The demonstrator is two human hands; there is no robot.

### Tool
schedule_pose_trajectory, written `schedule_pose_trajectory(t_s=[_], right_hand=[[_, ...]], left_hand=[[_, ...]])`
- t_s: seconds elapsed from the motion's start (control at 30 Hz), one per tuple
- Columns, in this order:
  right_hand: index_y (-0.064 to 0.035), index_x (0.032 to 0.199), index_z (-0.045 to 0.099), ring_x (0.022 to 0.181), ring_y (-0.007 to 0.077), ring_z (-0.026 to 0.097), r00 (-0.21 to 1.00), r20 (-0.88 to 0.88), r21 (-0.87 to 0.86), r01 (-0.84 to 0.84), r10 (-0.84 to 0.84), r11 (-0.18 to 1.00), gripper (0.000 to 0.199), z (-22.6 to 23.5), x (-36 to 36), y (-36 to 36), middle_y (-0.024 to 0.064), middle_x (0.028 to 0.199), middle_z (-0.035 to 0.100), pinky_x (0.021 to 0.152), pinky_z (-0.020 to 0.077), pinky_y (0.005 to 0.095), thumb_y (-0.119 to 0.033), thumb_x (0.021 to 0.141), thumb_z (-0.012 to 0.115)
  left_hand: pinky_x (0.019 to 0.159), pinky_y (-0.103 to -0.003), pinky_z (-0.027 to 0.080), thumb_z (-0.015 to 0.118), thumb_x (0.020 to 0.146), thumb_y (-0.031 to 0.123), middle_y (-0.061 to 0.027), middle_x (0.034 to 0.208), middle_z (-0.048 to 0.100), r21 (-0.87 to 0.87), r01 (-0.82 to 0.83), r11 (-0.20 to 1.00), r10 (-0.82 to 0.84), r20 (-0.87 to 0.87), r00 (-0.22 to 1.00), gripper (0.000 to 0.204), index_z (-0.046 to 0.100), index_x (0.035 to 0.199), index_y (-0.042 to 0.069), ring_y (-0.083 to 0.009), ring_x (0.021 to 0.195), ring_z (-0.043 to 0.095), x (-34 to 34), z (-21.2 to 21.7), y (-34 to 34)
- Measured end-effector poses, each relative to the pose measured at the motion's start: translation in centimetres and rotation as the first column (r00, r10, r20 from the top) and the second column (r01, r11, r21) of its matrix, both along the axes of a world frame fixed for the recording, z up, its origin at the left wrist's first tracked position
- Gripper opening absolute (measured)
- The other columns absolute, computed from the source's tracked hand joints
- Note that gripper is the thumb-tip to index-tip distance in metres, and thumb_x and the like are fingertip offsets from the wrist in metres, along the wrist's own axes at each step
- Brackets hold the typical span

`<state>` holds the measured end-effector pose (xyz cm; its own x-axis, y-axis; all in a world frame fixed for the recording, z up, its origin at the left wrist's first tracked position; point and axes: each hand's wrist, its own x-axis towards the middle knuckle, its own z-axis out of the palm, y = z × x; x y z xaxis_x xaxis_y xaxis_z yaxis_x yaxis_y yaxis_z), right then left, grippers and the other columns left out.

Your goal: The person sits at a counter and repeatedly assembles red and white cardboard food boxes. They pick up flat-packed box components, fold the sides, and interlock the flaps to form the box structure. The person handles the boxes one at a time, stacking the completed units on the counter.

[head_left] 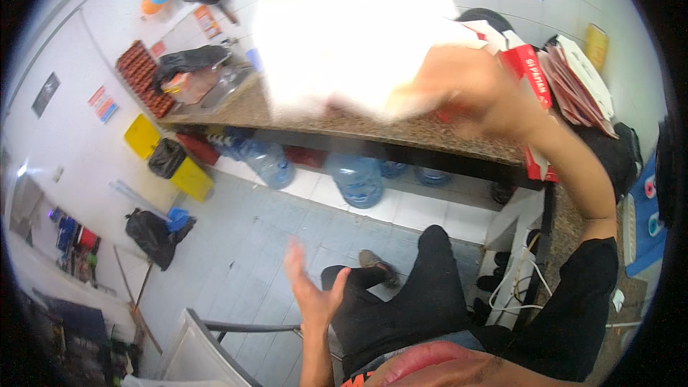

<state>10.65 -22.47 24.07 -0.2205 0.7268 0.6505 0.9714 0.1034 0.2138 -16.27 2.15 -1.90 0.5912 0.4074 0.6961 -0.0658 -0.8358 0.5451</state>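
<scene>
My right hand [466, 89] is raised over the counter, its fingers closed at the right edge of a large white sheet-like thing [344, 36]. Glare and motion smear wash this thing out, so I cannot tell whether it is paper or a flat carton. It hides much of the counter and the wall behind. Low in front of my lap, my left hand [315, 290] is held up with thumb and fingers apart, holding nothing. Folded red and white cartons [527, 75] stand beside my right wrist, with more flat cartons [573, 79] leaning at the far right.
A speckled stone counter [459, 140] runs across, with a sink [222, 89] at its left. Large blue water bottles [355, 179] stand beneath. At left are a yellow bin [188, 175] and a black bag [154, 236]. A chair [204, 358] is at lower left; white cables [512, 307] hang at right.
</scene>
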Motion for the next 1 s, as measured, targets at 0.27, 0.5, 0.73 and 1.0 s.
schedule_pose_trajectory(t_s=[0.27, 0.5, 0.73, 1.0], right_hand=[[-0.0173, 0.095, 0.068, 0.097, 0.0222, 0.064, 0.914, -0.225, -0.226, -0.385, 0.337, 0.895, 0.015, -18.9, -6.0, 13.7, 0.0019, 0.090, 0.068, 0.095, 0.0439, 0.0455, -0.013, 0.080, 0.067], [-0.0152, 0.104, 0.073, 0.120, 0.0303, 0.058, 0.528, -0.834, -0.515, -0.640, -0.160, 0.570, 0.018, -42.8, -9.8, 12.9, 0.0067, 0.112, 0.070, 0.104, 0.0344, 0.0687, -0.026, 0.090, 0.071], [-0.0056, 0.126, 0.066, 0.128, 0.0309, 0.052, 0.339, -0.937, -0.136, -0.576, 0.084, 0.806, 0.033, -45.9, -11.2, 9.5, 0.0109, 0.130, 0.064, 0.109, 0.0381, 0.0447, -0.020, 0.096, 0.068], [-0.0062, 0.112, 0.065, 0.107, 0.0349, 0.057, 0.624, -0.778, -0.312, -0.473, 0.063, 0.824, 0.033, -45.2, -14.3, 10.7, 0.0146, 0.107, 0.067, 0.097, 0.0427, 0.0445, -0.032, 0.092, 0.069]], left_hand=[[0.118, -0.055, 0.027, 0.069, 0.065, -0.006, -0.0122, 0.110, 0.072, 0.348, -0.093, 0.933, 0.241, -0.410, 0.880, 0.044, 0.069, 0.104, 0.014, -0.0312, 0.126, 0.059, -5.7, 9.6, 2.4], [0.056, -0.031, 0.054, 0.076, 0.092, 0.025, -0.0086, 0.081, 0.074, -0.800, -0.077, 0.595, -0.741, -0.583, 0.333, 0.028, 0.070, 0.102, -0.001, -0.0158, 0.065, 0.069, -8.5, -12.8, 7.4], [0.049, -0.023, 0.048, 0.073, 0.095, 0.021, -0.0035, 0.078, 0.070, -0.992, -0.111, 0.064, -0.577, -0.128, 0.807, 0.027, 0.068, 0.114, 0.002, -0.0082, 0.057, 0.061, -9.6, -20.3, 3.2], [0.047, -0.021, 0.031, 0.068, 0.099, 0.020, 0.0049, 0.070, 0.060, -0.885, -0.313, 0.344, -0.598, -0.463, 0.654, 0.023, 0.073, 0.112, 0.003, -0.0030, 0.053, 0.044, -7.2, -16.6, 0.4]])
